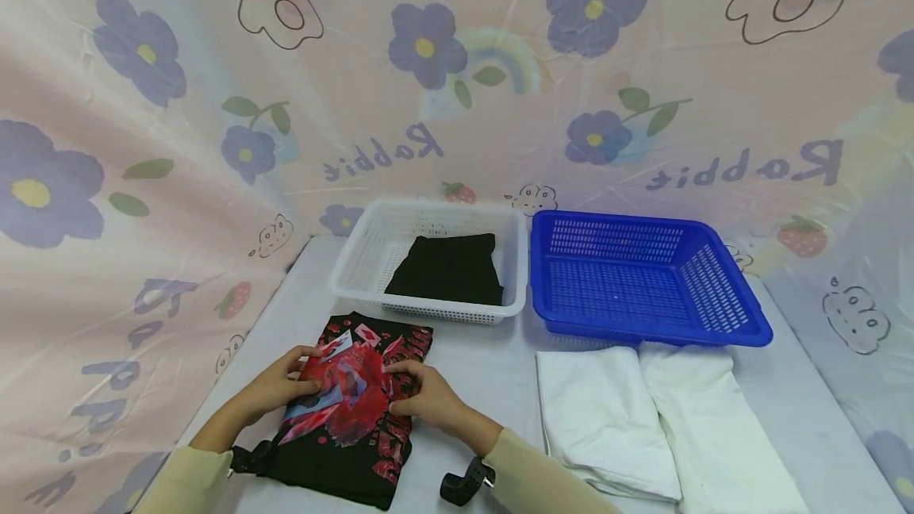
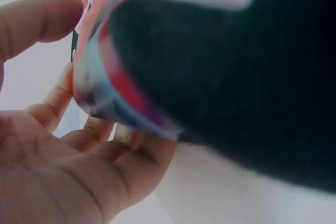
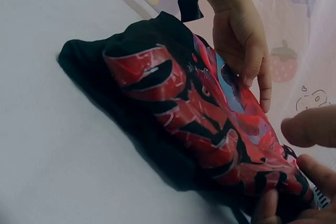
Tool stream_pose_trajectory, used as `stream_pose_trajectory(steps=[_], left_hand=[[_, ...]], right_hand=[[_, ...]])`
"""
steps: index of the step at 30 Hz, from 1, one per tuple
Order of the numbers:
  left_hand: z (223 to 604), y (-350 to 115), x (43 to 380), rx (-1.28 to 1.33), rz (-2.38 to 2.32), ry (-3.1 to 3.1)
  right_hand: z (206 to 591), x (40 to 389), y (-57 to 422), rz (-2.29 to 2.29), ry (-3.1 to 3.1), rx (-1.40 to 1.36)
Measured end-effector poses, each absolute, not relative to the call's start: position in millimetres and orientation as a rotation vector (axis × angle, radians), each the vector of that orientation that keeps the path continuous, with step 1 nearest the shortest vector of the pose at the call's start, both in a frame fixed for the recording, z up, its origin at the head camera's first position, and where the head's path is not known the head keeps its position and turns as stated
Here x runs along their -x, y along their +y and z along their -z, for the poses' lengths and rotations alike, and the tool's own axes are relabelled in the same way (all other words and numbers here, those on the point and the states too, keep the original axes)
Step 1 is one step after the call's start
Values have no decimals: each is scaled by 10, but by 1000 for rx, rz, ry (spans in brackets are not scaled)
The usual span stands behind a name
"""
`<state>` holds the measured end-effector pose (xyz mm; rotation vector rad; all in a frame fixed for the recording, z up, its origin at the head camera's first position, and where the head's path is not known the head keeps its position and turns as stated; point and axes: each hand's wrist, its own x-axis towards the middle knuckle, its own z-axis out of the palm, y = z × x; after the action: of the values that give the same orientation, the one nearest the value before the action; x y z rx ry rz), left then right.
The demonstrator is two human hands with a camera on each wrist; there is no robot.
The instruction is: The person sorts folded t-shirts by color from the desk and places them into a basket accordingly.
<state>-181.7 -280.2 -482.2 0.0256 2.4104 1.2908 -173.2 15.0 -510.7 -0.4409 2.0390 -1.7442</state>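
Plainly, your left hand (image 1: pixel 277 384) and right hand (image 1: pixel 434 403) grip one folded, glossy-printed black garment (image 1: pixel 350 399), lower left; one perforated white basket (image 1: pixel 371 252) sits centre, one blue basket (image 1: pixel 607 285) right.

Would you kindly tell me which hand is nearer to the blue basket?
Right: the right hand is at the right edge of the printed garment, short of the blue basket and to its left; the left hand is at the opposite edge, farther left.
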Motion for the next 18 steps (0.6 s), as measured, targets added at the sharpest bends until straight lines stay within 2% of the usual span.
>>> stream_pose_trajectory(steps=[8, 18], left_hand=[[4830, -2815, 1816, -101, -1318, 2401], [4870, -2796, 1804, -135, -1309, 2451]], right_hand=[[5066, 1741, 107, 1728, 2065, 478], [5024, 1695, 40, 1756, 1950, 387]])
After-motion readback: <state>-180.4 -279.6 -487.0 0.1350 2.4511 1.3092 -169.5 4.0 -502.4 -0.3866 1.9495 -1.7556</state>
